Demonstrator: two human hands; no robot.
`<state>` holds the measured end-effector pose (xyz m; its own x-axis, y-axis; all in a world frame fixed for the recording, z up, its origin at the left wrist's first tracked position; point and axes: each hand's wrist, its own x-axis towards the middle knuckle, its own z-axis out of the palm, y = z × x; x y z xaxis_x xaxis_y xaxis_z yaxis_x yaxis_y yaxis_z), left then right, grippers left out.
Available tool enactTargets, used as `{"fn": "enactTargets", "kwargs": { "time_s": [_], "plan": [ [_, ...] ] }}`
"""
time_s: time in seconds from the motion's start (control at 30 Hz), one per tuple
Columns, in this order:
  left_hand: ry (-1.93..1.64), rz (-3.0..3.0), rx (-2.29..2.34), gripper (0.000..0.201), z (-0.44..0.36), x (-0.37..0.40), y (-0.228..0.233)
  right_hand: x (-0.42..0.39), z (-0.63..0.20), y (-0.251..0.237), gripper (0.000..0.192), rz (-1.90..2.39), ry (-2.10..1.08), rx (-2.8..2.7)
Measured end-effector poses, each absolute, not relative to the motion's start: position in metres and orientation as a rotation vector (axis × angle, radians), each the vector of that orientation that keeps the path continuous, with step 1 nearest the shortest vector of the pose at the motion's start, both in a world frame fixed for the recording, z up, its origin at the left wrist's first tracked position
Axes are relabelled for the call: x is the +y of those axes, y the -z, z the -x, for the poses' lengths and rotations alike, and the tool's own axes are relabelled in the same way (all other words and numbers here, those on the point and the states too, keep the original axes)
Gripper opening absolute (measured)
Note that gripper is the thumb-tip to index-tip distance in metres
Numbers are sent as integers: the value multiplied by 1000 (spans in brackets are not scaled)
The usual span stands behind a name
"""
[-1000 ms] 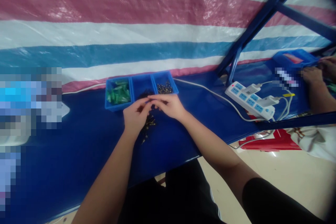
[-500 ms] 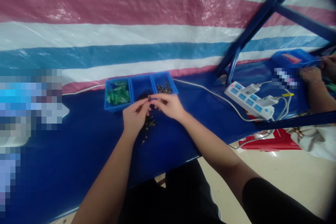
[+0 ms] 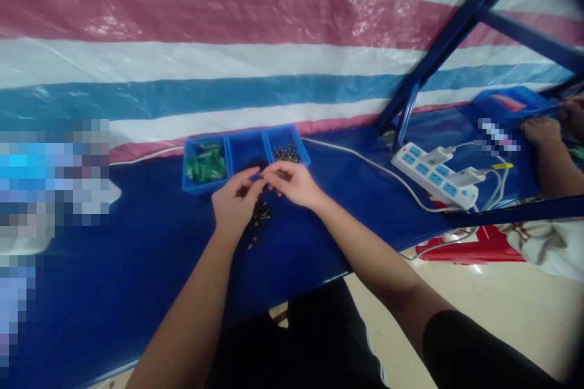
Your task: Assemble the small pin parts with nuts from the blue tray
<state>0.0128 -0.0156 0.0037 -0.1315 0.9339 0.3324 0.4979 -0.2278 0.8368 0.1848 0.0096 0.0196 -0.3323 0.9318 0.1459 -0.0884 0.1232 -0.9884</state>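
My left hand and my right hand meet in front of a blue three-part bin. The fingertips of both are pinched close together; whatever lies between them is too small to make out. Green pieces fill the bin's left compartment. Dark bits show low in the middle one, partly behind my fingers. Small brassy metal parts lie in the right compartment. Beneath my hands, a loose pile of dark and brassy small parts rests on the blue tabletop.
A white power strip with plugs and cables lies to the right, by a blue metal frame. Beyond it are another person's hand and a blue tray. A striped tarp hangs behind. Blurred-out items sit at left.
My left hand's index finger has lifted slightly away from its thumb, and the fingertips have shifted a little. Both hands stay over the same spot.
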Motion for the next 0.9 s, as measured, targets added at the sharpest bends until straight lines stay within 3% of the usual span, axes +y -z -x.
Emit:
{"fn": "enactTargets", "kwargs": {
  "time_s": [0.13,0.3,0.6,0.9],
  "plan": [
    [-1361,-1720,1615,24,-13,-17,-4,13,-185,-18,37,904,-1346,-1412],
    [-1358,-1597,1565,37,-11,-16,-8,15,-188,-18,35,923,-1308,-1423],
    [-1347,-1656,1557,21,-11,-14,-3,16,-190,-17,35,948,-1305,-1411],
    [-1361,-1649,1565,24,-10,-14,-6,16,-192,-16,28,967,-1227,-1466]
  ]
}}
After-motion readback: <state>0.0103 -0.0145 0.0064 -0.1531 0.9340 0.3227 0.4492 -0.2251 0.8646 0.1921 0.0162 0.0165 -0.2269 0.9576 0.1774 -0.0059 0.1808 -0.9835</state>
